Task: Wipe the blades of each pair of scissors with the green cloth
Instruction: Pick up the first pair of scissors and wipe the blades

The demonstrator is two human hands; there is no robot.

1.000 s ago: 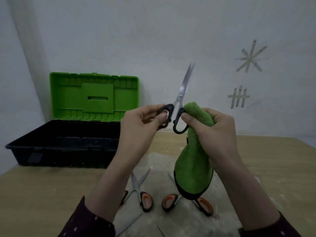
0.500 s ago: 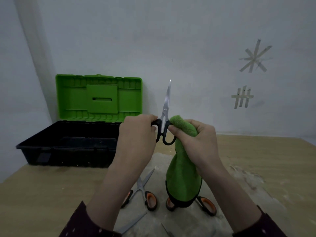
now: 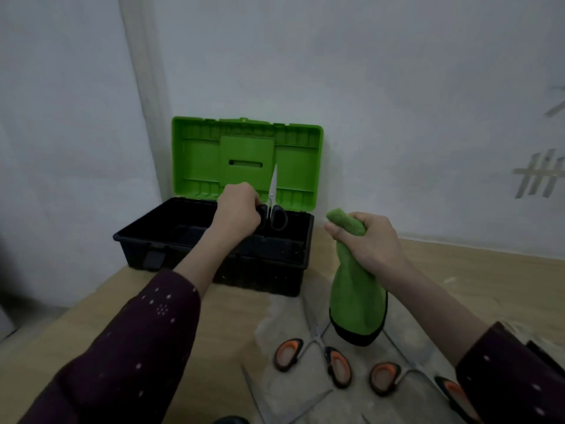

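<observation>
My left hand (image 3: 237,214) grips the black-handled scissors (image 3: 274,209) by one handle loop, blades closed and pointing up, above the open toolbox (image 3: 214,255). My right hand (image 3: 370,243) holds the bunched green cloth (image 3: 354,304), which hangs down over the table, apart from the scissors. Two pairs of orange-handled scissors lie on the table near me: one (image 3: 315,353) below the cloth, another (image 3: 409,377) to its right, partly hidden by my right sleeve.
The toolbox has a black base and a raised green lid (image 3: 247,160) and stands against the wall at the table's back left. More blade tips (image 3: 253,393) show at the bottom edge. The wooden table (image 3: 474,286) extends to the right.
My left hand carried the black-handled scissors left and away from the cloth, to above the toolbox. My right hand with the cloth stayed to the right; my view shifted left.
</observation>
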